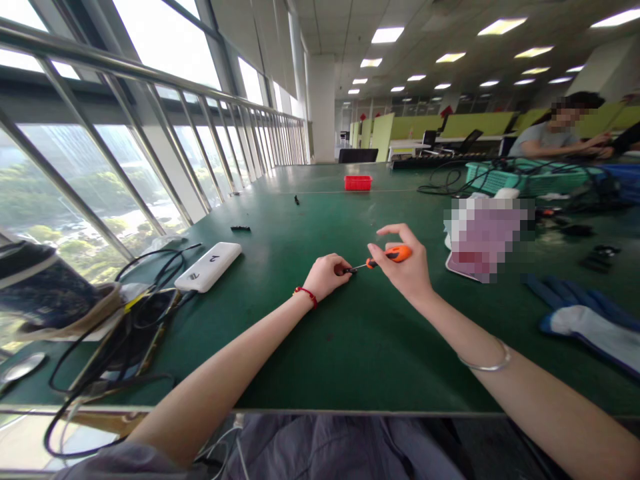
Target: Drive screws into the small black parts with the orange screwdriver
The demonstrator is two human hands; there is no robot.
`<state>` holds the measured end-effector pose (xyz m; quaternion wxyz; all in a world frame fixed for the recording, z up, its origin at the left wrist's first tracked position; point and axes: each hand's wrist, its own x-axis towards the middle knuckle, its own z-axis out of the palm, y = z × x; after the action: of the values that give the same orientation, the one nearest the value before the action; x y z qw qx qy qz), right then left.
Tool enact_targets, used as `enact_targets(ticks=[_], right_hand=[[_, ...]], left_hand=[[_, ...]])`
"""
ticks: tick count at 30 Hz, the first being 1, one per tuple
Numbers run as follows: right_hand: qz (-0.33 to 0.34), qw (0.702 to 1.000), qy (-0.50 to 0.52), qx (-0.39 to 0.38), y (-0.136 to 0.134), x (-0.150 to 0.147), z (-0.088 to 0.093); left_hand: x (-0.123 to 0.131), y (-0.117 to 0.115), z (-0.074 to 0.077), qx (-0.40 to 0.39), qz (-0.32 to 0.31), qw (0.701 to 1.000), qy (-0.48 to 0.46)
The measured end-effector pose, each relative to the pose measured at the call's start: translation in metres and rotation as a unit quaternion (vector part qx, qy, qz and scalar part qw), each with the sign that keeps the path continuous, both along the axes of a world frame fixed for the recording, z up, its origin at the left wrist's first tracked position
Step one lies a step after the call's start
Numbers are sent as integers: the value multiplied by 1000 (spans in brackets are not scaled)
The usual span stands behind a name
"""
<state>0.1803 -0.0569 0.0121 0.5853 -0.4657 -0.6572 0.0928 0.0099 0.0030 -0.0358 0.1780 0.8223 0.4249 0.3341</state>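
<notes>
Near the middle of the green table (300,347), my left hand (325,277) is closed on a small black part (350,271), most of it hidden by the fingers. An orange and black screwdriver (399,254) lies across my right hand (410,270), its handle held by the thumb and palm with the index finger raised off it. The metal shaft points left and its tip meets the black part, or comes very near it. I cannot make out a screw there.
A white power bank (210,267) with cables lies at the left, beside a phone (140,340). Ahead stands a red basket (358,183). On the right are a teal basket (530,179), a blurred pinkish package (490,237) and blue-white gloves (590,327). Another person (555,130) sits at the far right.
</notes>
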Motion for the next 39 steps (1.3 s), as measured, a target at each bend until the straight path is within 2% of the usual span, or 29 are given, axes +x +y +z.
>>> enact_targets(ticks=[7,13,17,19,22,25,31,35,39], right_hand=[[39,998,14,37,4,2,-2],[57,997,-33,-44,6,2,-4],[83,995,-40,-26,4,1,0],[69,998,-14,-4,4,4,4],[12,999,33,34,9,12,4],[4,1000,-12,28,21,20,-8],[55,979,-181,-78,45,21,-46],[75,973,-204,-76,48,18,-51],[74,973,-209,-65,48,21,-50]], left_hand=[[-1,2,-3,1,-7,1000,-6],[-1,2,-2,8,-10,1000,-2],[0,1,-2,13,-4,1000,1],[-1,2,-2,10,-4,1000,-4],[-1,3,-2,-6,1,1000,-31],[-1,3,0,-33,3,997,-70],[1,1,2,-9,-1,995,-100],[2,1,2,22,-1,994,-103],[2,1,1,41,-26,995,-92]])
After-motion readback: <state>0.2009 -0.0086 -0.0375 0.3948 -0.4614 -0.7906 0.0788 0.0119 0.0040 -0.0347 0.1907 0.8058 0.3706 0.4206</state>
